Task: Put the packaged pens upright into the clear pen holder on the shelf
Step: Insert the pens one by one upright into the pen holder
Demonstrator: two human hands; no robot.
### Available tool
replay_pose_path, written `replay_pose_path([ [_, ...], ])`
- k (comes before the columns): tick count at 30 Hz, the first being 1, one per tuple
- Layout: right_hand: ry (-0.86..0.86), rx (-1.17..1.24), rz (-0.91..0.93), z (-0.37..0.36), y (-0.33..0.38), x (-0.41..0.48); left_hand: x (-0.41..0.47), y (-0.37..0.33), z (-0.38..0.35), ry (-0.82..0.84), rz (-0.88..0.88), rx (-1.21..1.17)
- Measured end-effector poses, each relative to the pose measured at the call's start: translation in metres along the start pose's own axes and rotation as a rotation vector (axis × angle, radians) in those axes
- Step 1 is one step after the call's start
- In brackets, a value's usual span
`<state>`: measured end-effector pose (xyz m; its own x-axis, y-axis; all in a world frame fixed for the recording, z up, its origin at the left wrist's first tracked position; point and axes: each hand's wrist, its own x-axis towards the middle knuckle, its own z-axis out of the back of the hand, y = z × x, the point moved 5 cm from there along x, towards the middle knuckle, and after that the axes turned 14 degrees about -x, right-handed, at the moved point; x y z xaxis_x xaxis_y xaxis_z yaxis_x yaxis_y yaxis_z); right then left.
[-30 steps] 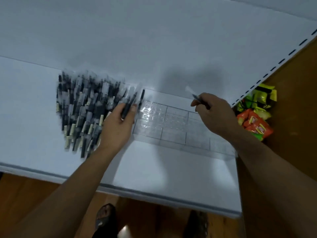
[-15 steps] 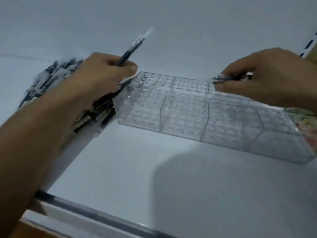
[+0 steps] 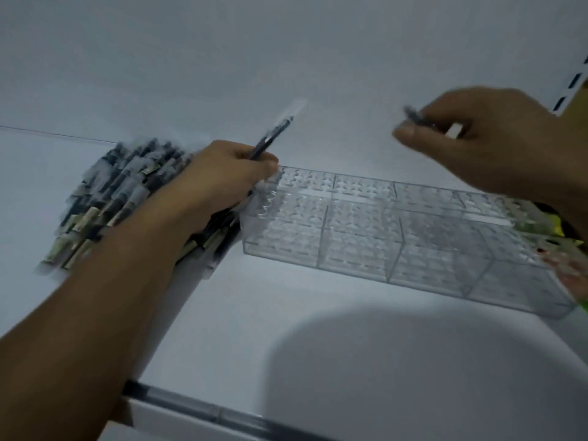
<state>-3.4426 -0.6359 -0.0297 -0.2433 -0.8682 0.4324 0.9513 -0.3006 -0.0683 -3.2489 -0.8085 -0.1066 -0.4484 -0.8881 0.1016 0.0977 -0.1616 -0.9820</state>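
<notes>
On the white shelf [image 3: 222, 313] in front of you, the clear pen holder [image 3: 397, 249] lies lengthways, its left end just beside the heap of packaged pens [image 3: 121, 198]. Your left hand [image 3: 222, 179] rests across that heap with its fingers curled round one packaged pen [image 3: 273, 132]. It slants up and away to the right, with its clear sleeve tip above the holder's left end. I judge you grip it low on the barrel so that the bottom end can be steered into one of the moulded sockets in the left compartment.

Your right hand [image 3: 483, 141] hovers over the holder's far right part, thumb and fingers pinching a second pen [image 3: 416, 117] that lies almost level and points left. It is blurred, so it may or may not be wrapped like the others. By my reckoning it must be tipped upright before it can go in. No pen stands in the holder that I can see, so the filling looks barely begun.

Mind what crowds you. Coloured snack packets [image 3: 553, 224] sit close against the holder's right end, partly seen through its clear wall. With the heap hard by the left end, the holder has little room to slide either way. Your left forearm covers the near pens of the heap, so a sweep of the wrist could scatter them. The back panel [image 3: 286, 43] rises behind the holder, which limits how far you can lean a pen away from you
</notes>
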Motion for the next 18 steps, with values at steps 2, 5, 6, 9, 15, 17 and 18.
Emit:
replay_pose_path([
  [2,-0.170,0.123,-0.068,0.016,0.007,0.016,0.000,0.001,0.000,0.007,-0.012,-0.006],
  [5,-0.197,0.625,-0.146,0.009,0.027,0.042,-0.001,0.002,0.000,0.025,-0.021,0.009],
  [6,-0.119,0.772,-0.152,0.000,0.038,0.049,-0.001,0.002,0.000,0.033,-0.016,0.000],
  [9,0.068,0.884,-0.146,-0.028,0.067,0.061,-0.002,0.004,0.000,0.049,-0.021,-0.013],
  [15,0.124,0.716,-0.125,-0.047,0.083,0.067,-0.002,0.005,0.001,0.063,-0.024,-0.024],
  [17,0.174,0.666,-0.120,-0.053,0.087,0.068,-0.002,0.004,0.001,0.064,-0.024,-0.025],
  [18,0.205,0.617,-0.100,-0.055,0.090,0.067,-0.003,0.003,0.001,0.061,-0.026,-0.022],
])
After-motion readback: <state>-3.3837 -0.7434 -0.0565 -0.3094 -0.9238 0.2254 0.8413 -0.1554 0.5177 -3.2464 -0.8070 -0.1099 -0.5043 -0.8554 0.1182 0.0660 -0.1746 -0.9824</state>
